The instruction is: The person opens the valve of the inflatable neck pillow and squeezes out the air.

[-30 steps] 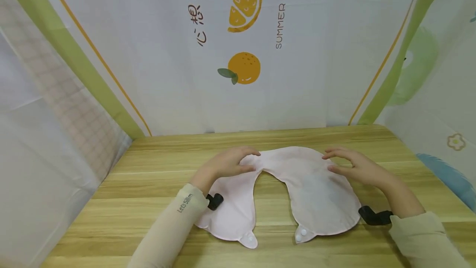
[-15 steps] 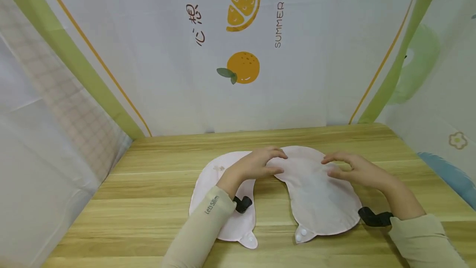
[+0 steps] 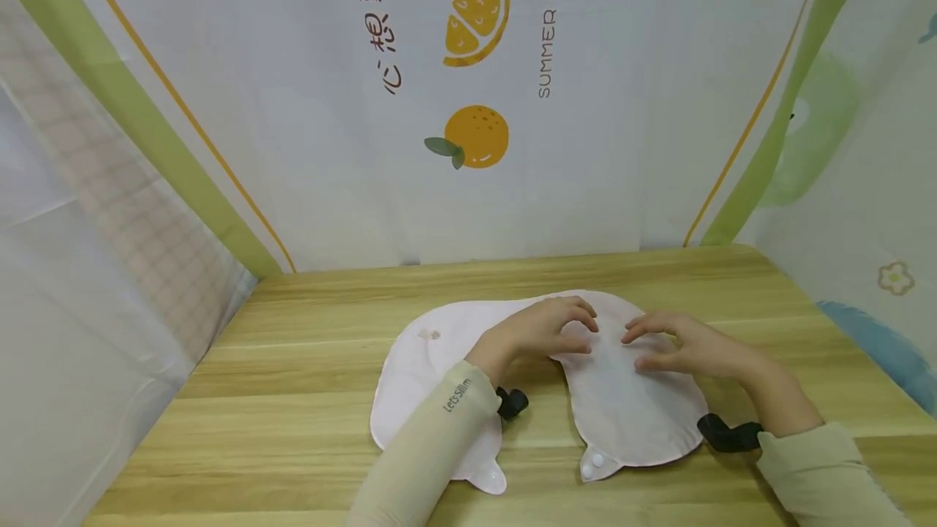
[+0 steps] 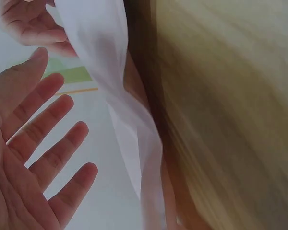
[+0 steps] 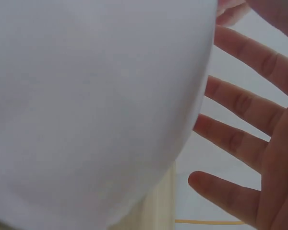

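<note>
A pale pink, U-shaped neck pillow (image 3: 622, 421) lies fairly flat, its opening facing me. Small tabs close off both lower ends; two white snap buttons (image 3: 593, 463) show on the right one. My left hand (image 3: 538, 328) hovers over the top bend with fingers loosely bent, and its forearm covers part of the left lobe. Over the right lobe is my right hand (image 3: 688, 346), thumb and fingers apart. Spread fingers of the left hand (image 4: 43, 148) hold nothing in the left wrist view. In the right wrist view, fingertips of the right hand (image 5: 273, 143) overlap the pillow's edge.
The pillow lies on a wood-grain table (image 3: 293, 397). Behind it hangs a white cloth (image 3: 586, 185) printed with oranges and lettering. More patterned cloth encloses both sides. A black wrist camera (image 3: 732, 433) sits at the right wrist, close to the pillow's edge.
My left hand has moved rightward across the pillow's top bend, nearing the right hand and uncovering a small print on the left lobe. The right hand has shifted only slightly left.
</note>
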`<state>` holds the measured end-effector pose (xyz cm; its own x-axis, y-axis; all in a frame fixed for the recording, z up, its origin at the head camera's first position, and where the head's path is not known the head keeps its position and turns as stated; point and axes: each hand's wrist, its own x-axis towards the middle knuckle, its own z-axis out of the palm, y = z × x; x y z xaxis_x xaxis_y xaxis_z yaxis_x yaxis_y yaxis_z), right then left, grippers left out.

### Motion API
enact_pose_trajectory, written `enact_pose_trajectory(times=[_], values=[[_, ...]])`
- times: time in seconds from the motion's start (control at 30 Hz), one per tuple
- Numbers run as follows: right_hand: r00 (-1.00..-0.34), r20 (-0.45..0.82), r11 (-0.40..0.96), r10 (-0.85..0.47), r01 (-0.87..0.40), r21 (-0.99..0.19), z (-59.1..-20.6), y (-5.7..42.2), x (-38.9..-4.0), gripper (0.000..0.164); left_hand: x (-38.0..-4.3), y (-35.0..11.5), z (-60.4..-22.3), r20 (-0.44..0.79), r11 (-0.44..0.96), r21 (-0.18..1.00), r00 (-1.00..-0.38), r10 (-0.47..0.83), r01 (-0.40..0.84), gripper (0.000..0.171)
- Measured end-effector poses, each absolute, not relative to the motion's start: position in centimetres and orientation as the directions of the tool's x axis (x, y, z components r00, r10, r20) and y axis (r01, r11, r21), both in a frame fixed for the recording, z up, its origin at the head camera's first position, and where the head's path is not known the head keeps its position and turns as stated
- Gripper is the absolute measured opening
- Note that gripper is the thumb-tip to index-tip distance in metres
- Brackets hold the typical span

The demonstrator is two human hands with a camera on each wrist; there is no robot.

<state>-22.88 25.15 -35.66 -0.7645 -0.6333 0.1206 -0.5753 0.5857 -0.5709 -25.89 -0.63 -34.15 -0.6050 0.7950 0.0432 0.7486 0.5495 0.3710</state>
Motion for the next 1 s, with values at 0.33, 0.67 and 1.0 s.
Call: enact_pose_trajectory(times=[0.33, 0.67, 1.0], values=[[-0.764, 0.095, 0.599, -0.639, -0.571, -0.561, -36.1, 24.7, -22.5, 0.038, -26.3, 0.3, -35.2, 0.025, 0.549, 0.335, -0.59, 0.807, 0.766, 0.017], [-0.76, 0.023, 0.6, -0.65, -0.532, -0.597, -36.4, 24.3, -22.7, 0.048, -26.8, 0.7, -35.5, 0.019, 0.527, 0.317, -0.561, 0.827, 0.788, 0.02], [-0.757, -0.002, 0.608, -0.653, -0.523, -0.597, -36.6, 24.1, -22.7, 0.047, -26.9, 0.5, -36.0, -0.002, 0.539, 0.333, -0.571, 0.821, 0.774, 0.023]])
